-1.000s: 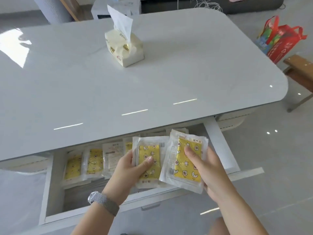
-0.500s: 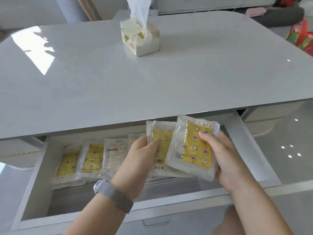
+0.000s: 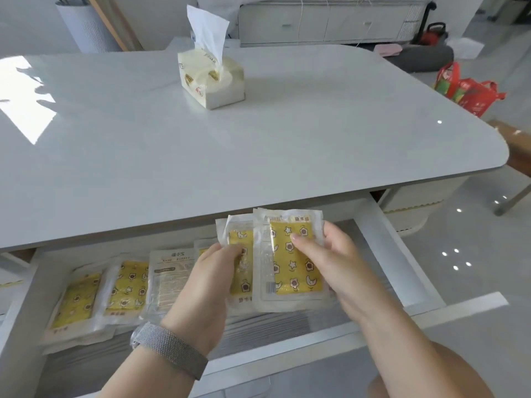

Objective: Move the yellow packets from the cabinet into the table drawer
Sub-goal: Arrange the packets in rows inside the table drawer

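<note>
place: home living room | cues: tissue pack (image 3: 211, 79) on white counter (image 3: 258, 145); low media cabinet (image 3: 324, 21); red shopping bag (image 3: 468, 91) on tiled floor (image 3: 474, 254)

Glossy grey floor (image 3: 474, 254) — white low cabinet (image 3: 324, 21) behind, sunlight patch (image 3: 26, 101) left.

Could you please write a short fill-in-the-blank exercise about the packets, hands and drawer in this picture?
1. The drawer under the table is ____.
2. The right hand holds a packet printed yellow with moons and ____.
3. The band sits on the ____ wrist.
4. The tissue pack stands on the ____.

Missing words: open; stars; left; table
</note>
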Demonstrator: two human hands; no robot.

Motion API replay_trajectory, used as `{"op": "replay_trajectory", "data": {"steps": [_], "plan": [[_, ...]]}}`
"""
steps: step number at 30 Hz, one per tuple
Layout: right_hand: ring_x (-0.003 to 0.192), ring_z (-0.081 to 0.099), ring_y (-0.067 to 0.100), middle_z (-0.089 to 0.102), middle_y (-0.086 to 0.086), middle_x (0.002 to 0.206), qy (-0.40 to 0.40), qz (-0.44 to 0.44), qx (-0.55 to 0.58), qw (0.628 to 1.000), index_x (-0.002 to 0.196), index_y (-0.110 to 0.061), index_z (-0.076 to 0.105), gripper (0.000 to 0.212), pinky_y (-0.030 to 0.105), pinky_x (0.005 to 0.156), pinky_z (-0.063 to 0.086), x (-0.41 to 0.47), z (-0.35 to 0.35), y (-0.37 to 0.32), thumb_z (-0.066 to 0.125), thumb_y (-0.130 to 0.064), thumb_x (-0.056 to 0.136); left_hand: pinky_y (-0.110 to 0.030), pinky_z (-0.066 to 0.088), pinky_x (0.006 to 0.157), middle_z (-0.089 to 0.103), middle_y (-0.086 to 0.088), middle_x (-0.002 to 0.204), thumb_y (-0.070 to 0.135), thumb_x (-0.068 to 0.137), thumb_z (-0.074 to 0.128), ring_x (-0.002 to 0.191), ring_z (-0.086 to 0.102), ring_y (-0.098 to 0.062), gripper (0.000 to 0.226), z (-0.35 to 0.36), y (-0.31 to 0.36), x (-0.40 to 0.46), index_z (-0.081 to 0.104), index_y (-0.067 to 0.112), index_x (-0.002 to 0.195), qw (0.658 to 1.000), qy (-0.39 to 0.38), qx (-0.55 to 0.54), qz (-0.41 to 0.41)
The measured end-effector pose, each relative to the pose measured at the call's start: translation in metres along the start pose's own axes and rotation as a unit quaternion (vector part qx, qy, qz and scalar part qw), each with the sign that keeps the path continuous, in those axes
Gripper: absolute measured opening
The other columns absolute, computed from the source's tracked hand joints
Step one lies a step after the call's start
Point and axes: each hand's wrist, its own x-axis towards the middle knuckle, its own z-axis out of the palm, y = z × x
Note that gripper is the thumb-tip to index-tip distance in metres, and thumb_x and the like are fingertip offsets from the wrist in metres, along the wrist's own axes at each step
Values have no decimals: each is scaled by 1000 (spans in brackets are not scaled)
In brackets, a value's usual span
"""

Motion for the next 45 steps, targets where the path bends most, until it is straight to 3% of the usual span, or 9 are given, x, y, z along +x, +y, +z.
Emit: {"op": "replay_trajectory", "data": {"steps": [5, 9, 14, 21, 24, 29, 34, 39, 45], "plan": [[127, 54, 12, 59, -11, 135, -28, 22, 52, 998, 137, -35, 46, 85, 49, 108, 42, -5, 17, 10, 73, -68, 63, -50, 53, 95, 77, -5, 97, 45, 103, 40, 94, 73, -25, 40, 6, -4, -8, 68, 16, 109, 1000, -18, 9, 8], [120, 59, 9, 64, -11, 127, -39, -17, 54, 998, 129, -31, 49, 48, 45, 103, 48, -6, 21, 11, 64, -50, 88, -45, 33, 114, 52, 20, 141, 84, 78, 44, 135, 48, -14, 79, 15, -3, -7, 49, 36, 140, 999, -39, -10, 33], [138, 40, 5, 40, -15, 152, -70, -56, -1, 996, 150, -41, 22, 68, 43, 113, 38, 1, 13, 6, 57, -46, 92, -43, 46, 104, 72, 13, 112, 40, 100, 49, 113, 65, -13, 26, 18, -4, -5, 61, 31, 122, 995, -89, 5, 43], [145, 26, 3, 17, -28, 158, -108, -43, -33, 993, 141, -67, 6, 75, 44, 117, 31, 6, 9, 6, 59, -49, 90, -50, 55, 93, 74, -1, 114, 26, 94, 62, 107, 70, -24, 35, 18, -8, -3, 56, 29, 129, 992, -111, -46, 35], [141, 36, 8, 28, -22, 155, -56, -34, -23, 998, 139, -66, 16, 74, 45, 113, 36, 6, 20, 8, 63, -49, 84, -50, 41, 108, 62, 14, 133, 59, 80, 67, 125, 58, -16, 60, 19, -12, -2, 45, 50, 135, 993, -90, -57, 48], [113, 64, 12, 68, -11, 120, -73, 19, 30, 997, 128, -36, 52, 41, 47, 101, 48, 6, 19, 3, 64, -42, 89, -38, 56, 86, 76, 6, 104, 34, 103, 45, 97, 73, -13, 24, 19, -10, 2, 60, 31, 120, 992, -60, -75, 84], [130, 52, 16, 57, -6, 139, -59, 41, -14, 997, 135, -31, 49, 88, 51, 109, 41, 5, 20, 8, 68, -78, 63, -42, 53, 96, 76, 6, 103, 36, 103, 44, 100, 72, -13, 25, 22, -11, 5, 59, 28, 121, 993, -49, -70, 77], [116, 59, 8, 65, -13, 119, -53, -7, -70, 996, 116, -34, 55, 50, 44, 103, 47, 3, 24, 14, 55, -66, 77, -43, 49, 102, 70, 9, 120, 44, 101, 47, 111, 66, -14, 30, 15, -16, 10, 51, 38, 130, 996, -58, -54, 48], [129, 51, 7, 58, -16, 134, -68, -29, -12, 997, 135, -39, 48, 61, 44, 110, 40, 4, 29, 14, 59, -58, 79, -13, 52, 52, 70, 9, 102, 44, 101, 40, 82, 72, -4, 29, 13, -9, 8, 30, 49, 128, 993, -14, -7, 121]]}}
